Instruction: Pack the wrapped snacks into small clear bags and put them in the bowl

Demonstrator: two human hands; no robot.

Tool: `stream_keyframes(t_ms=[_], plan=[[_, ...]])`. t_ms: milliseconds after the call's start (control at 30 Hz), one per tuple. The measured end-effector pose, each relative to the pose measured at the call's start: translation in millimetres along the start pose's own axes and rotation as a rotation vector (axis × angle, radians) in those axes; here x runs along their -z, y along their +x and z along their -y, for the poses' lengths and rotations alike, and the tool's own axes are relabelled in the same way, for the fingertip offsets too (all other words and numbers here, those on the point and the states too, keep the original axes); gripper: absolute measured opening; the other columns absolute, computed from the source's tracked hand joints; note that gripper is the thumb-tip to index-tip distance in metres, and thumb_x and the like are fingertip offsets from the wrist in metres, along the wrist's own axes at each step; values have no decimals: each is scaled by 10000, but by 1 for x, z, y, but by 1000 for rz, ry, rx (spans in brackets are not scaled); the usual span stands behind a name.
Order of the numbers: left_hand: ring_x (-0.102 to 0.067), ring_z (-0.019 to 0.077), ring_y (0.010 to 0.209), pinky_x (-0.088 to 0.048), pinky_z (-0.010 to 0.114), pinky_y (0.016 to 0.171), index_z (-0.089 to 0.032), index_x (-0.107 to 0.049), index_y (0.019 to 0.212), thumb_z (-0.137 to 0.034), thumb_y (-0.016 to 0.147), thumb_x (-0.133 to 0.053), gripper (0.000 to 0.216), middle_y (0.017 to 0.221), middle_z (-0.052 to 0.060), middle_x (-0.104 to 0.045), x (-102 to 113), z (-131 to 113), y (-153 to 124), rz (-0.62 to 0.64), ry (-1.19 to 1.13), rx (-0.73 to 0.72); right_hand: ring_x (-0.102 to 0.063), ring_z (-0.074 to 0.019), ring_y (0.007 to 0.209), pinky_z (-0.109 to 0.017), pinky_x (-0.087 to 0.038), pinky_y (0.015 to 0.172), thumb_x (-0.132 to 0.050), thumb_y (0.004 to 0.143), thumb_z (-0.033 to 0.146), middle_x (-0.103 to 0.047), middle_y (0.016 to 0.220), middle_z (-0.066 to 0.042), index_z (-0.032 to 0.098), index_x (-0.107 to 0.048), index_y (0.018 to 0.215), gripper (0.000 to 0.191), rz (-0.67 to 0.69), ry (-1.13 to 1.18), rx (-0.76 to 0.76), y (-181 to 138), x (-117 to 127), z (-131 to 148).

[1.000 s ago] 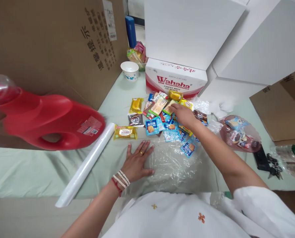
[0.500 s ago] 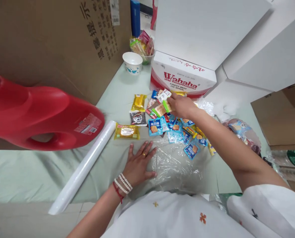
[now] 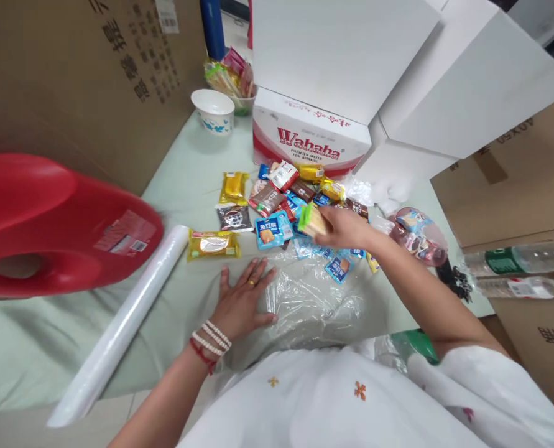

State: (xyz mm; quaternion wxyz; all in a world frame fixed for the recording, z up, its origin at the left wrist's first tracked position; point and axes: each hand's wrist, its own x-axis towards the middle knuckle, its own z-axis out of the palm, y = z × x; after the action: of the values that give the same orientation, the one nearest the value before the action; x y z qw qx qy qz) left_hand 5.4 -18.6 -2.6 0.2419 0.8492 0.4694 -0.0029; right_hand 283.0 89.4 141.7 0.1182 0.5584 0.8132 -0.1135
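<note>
My right hand (image 3: 344, 228) pinches a packaged snack with a green end (image 3: 312, 220), slightly blurred, above the pile of small packets. Flat on the table with its fingers spread, my left hand (image 3: 244, 298) rests at the edge of a clear plastic sheet (image 3: 318, 305). Just beyond its fingertips lie a long yellow snack packet (image 3: 214, 244), a dark packet (image 3: 235, 218) and a shorter yellow packet (image 3: 234, 187). Blue packets (image 3: 271, 230), brown packets (image 3: 267, 199) and a white-and-red packet (image 3: 284, 175) make up the pile. My right hand hides part of it.
Left of my left hand are a white roll (image 3: 122, 323) and a big red plastic jug (image 3: 66, 224). A Wahaba-style red-and-white water carton (image 3: 311, 134) stands behind the pile. Farther back are a white bowl (image 3: 214, 112) and a snack-filled tub (image 3: 243, 104). Bottles (image 3: 519, 260) lie at right.
My right hand has lifted the green-ended snack off the pile and drawn it back toward me. My left hand stays flat on the table. The view has shifted to the right.
</note>
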Motion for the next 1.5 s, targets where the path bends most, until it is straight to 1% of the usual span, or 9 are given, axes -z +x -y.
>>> stream_keyframes(t_ms=[200,400,600,867,1033,1133,1267,1400,1500], plan=[[-123,411,1602,-12,817,1164,-357,-259,1631,-494,798,-736,970,1738,105,-132,7,1,3,98,45,29,-707,-291,968,-321,-481,749,-692,863,467,-715,1159,-127,191,-620,1203,445,249,19,-2,-64,-55,39],[-90,389,1611,-14,833,1147,-339,-217,1643,-506,814,-713,980,1743,101,-70,7,-1,4,128,88,48,-724,-304,1010,-368,-545,803,-722,857,383,-543,1446,-199,208,-344,1550,809,168,-11,-17,-70,-92,58],[-97,415,1605,-30,838,1140,-336,-235,1639,-532,802,-717,986,1742,122,-95,4,-1,6,124,105,66,-728,-286,957,-385,-563,781,-521,952,203,-611,1294,-175,194,-499,1405,453,118,-15,-12,-74,-105,55],[-59,407,1609,-136,711,1228,-327,-181,1657,-397,845,-670,950,1752,117,-30,11,8,-29,-202,49,-25,-652,-302,1199,-430,-562,933,-644,966,394,-469,1526,-186,231,-419,1541,639,-102,410,90,-126,-113,28],[-91,348,1616,73,669,1263,-485,-381,1563,-105,717,-552,943,1688,-55,-335,9,-8,-53,-169,149,-310,-504,-342,1359,-552,-431,1130,-720,898,530,-527,1509,-172,269,-501,1509,699,-157,487,237,-195,-156,18],[-286,342,1569,120,677,1246,-383,-453,1546,-168,734,-572,848,1577,27,-528,2,-11,-47,-26,71,-407,-545,-334,1290,-566,-464,1073,-608,978,333,-612,1414,-159,267,-675,1303,338,-195,488,161,-208,-179,18],[-521,287,1428,9,635,1271,-306,-748,1116,-311,938,-514,294,1205,50,-778,0,-5,-25,-108,-82,-250,-616,-267,1176,-476,-510,1010,-482,1013,260,-684,1265,-126,268,-727,1101,261,-328,723,124,-192,-172,3],[-640,242,1292,-170,574,1267,-241,-718,922,-392,997,-416,346,1179,80,-782,6,-6,5,-242,-266,-16,-688,-219,925,-344,-541,841,-484,1022,366,-735,1009,-72,226,-710,1077,272,-293,871,-91,-157,-149,-26],[-666,261,1246,-234,580,1242,-226,-671,839,-403,956,-458,302,1087,87,-791,5,-13,26,-342,-290,140,-677,-216,825,-294,-496,736,-500,988,312,-735,913,-54,200,-711,1057,248,-128,673,-253,-134,-140,-45]])
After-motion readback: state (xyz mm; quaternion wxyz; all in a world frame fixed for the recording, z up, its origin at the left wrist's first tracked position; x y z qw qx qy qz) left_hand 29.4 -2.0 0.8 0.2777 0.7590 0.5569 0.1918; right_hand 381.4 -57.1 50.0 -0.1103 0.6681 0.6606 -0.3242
